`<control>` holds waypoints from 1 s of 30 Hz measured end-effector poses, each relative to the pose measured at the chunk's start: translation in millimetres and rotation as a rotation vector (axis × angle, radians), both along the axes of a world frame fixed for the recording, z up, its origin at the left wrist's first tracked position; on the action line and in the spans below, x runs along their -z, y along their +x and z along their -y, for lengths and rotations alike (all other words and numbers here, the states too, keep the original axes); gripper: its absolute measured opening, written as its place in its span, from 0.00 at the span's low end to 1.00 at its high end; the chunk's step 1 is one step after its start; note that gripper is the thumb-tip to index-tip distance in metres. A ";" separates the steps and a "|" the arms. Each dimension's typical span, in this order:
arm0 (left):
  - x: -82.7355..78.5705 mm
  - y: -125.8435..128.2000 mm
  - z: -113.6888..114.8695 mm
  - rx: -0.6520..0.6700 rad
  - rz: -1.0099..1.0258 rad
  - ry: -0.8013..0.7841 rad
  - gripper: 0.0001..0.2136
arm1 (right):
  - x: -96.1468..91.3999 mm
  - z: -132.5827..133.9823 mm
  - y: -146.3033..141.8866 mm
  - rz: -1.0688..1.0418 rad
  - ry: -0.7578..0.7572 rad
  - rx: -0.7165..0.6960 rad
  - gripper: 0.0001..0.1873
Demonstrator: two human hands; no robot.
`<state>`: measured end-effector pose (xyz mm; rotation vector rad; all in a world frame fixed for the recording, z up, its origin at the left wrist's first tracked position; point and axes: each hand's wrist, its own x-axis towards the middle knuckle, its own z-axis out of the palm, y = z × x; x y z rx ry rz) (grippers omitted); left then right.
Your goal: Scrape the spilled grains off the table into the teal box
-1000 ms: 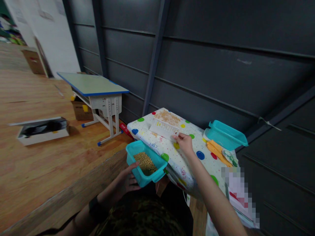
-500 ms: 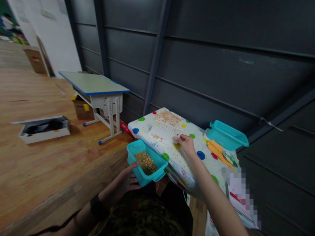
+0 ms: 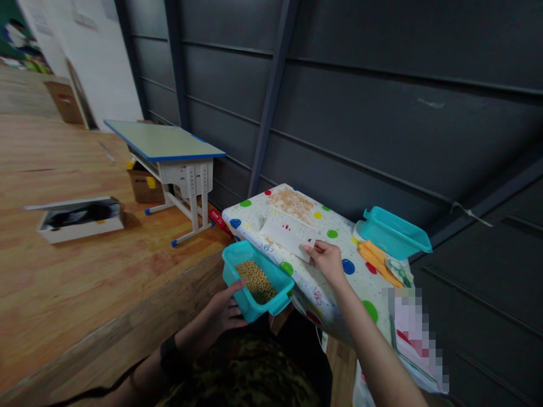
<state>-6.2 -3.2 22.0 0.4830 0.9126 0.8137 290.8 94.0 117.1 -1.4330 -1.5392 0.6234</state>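
Note:
My left hand (image 3: 224,311) grips a teal plastic box (image 3: 237,265) partly filled with small tan beans (image 3: 257,281), held against the near-left edge of a table with a spotted cloth (image 3: 314,282). My right hand (image 3: 326,259) pinches the corner of a white flat comb-edged scraper (image 3: 289,233) that lies on the cloth. Beyond the scraper a patch of loose tan beans (image 3: 292,200) is spread on the cloth.
A second teal box with a lid (image 3: 392,233) stands at the table's far right, next to orange items (image 3: 375,257). A small desk with a blue rim (image 3: 163,141) and an open white box (image 3: 78,217) sit on the raised wooden floor to the left. A dark panelled wall runs behind.
My right hand has drawn the white scraper nearer to me and toward the teal box. The left hand still holds the box at the table edge.

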 end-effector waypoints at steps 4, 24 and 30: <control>5.1 7.0 -5.7 0.007 -0.074 -0.054 0.36 | 7.8 25.2 -7.7 0.017 0.023 0.051 0.30; 8.2 9.7 -12.5 -0.001 -0.115 -0.092 0.38 | 20.0 85.2 -22.1 -0.052 0.068 0.233 0.24; 8.3 9.2 -14.2 0.011 -0.109 -0.111 0.38 | 24.7 100.0 -28.0 -0.046 0.077 0.224 0.26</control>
